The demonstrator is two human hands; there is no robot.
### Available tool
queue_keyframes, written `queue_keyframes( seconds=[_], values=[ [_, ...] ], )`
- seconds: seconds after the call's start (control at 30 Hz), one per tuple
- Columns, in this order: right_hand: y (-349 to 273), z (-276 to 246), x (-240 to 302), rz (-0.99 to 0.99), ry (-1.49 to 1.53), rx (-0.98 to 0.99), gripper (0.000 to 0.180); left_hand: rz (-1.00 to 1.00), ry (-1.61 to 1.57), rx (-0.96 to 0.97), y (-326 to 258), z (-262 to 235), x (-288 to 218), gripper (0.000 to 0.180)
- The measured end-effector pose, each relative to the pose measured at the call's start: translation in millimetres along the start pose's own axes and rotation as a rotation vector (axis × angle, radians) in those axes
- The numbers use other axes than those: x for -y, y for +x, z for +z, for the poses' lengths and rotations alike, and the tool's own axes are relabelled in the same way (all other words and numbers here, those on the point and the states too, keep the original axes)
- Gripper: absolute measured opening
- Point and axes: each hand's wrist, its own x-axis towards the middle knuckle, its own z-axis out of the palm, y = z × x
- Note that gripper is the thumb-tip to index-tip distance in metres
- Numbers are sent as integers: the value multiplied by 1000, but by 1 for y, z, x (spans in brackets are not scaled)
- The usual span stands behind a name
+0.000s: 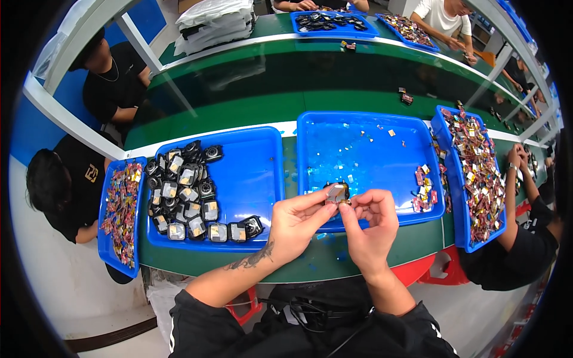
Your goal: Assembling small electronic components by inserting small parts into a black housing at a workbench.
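My left hand [298, 221] pinches a small black watch-like housing [338, 192] between thumb and fingers, over the near part of the right blue tray [370, 115]. A grey square piece shows on the housing's upper face. My right hand [371, 232] meets its lower right edge, thumb and forefinger closed together. Whatever sits between those fingertips is too small and hidden to make out. Several similar black housings [206, 190], many with grey squares, are heaped in the left part of the left blue tray [273, 179].
Small pink-and-yellow parts [425, 188] lie at the right tray's right side. Narrow blue bins of such parts [477, 173] [122, 206] flank both trays. Beyond runs a green conveyor [256, 101] with a few loose pieces. Co-workers sit left, right and across, under white frame posts [71, 116].
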Motion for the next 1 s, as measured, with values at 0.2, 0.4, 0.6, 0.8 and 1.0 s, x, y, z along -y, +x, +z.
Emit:
queue_keyframes(
  seconds=[0.2, 0.4, 0.6, 0.8, 1.0],
  values=[
    [9, 1, 8, -35, -205, 21, 28, 14, -32, 14, 2, 5, -2, 48],
    [17, 10, 1, -114, -190, 134, 40, 27, -145, -106, 9, 7, -1, 60],
    [55, 20, 12, -210, -255, 341, 42, 28, -22, -240, 18, -9, -6, 49],
    [231, 54, -41, 71, -471, 428, 44, 813, 501, -55, -61, -5, -149, 14],
    [267, 99, -116, -92, -832, 516, 46, 1130, 1056, -259, -150, 26, -229, 18]
  ],
)
